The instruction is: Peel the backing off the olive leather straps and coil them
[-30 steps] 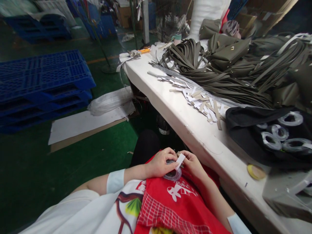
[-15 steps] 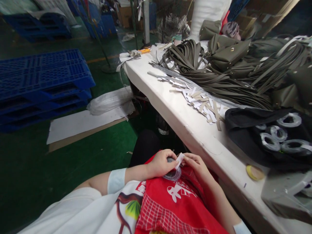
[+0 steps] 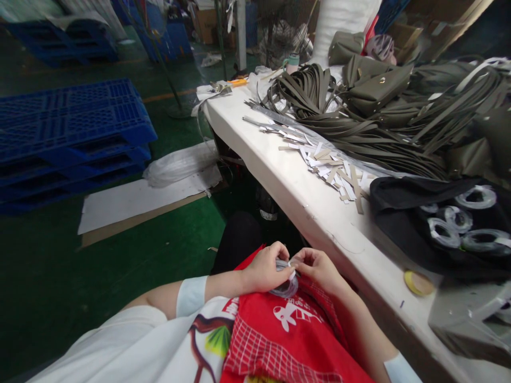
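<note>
Over my lap, my left hand grips a coil of clear, greyish tubing or cord, thumb in front and fingers curled behind. My right hand pinches at the coil's upper right side, where a small white strip wraps around it. Only a sliver of that strip shows between the fingertips of both hands. The coil's lower part hangs against the red apron. Similar coils lie on a black cloth at the right of the table.
The white table runs diagonally at my right. On it are loose white and tan strips, dark olive straps, olive bags, a yellow tape roll and a clear plastic box. Blue pallets stand on the floor at left.
My right hand has closed in on the coil, and the white strip that stuck up between my hands is now folded around it. My left hand keeps its grip.
</note>
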A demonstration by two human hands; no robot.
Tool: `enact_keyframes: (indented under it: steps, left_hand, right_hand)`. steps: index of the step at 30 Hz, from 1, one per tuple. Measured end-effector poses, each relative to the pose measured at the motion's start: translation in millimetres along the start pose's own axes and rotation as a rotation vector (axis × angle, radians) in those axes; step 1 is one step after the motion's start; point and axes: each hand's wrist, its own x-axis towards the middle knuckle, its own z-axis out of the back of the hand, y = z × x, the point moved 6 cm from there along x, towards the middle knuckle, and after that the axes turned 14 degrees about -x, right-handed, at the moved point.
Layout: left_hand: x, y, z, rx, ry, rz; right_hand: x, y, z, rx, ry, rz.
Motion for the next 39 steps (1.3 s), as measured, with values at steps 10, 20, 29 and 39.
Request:
enact_keyframes:
  steps: [10, 20, 29, 39]
  left_hand:
    - [25, 10, -3.5, -0.718, 0.175, 0.396]
    - [52, -3, -39.6, -0.714, 0.239, 0.356]
    - [57, 24, -59.8, -0.686, 0.254, 0.446]
    - [51, 20, -70.9, -0.705, 0.255, 0.459]
  right_hand:
    - [-49, 40, 2, -0.668, -0.212, 0.484]
    - [-144, 45, 104, -0.938, -0.983, 0.462]
    - [-275, -118, 251, -0.307, -1.541, -0.342]
    - [-272, -128, 224, -0.116, -1.669, -0.128]
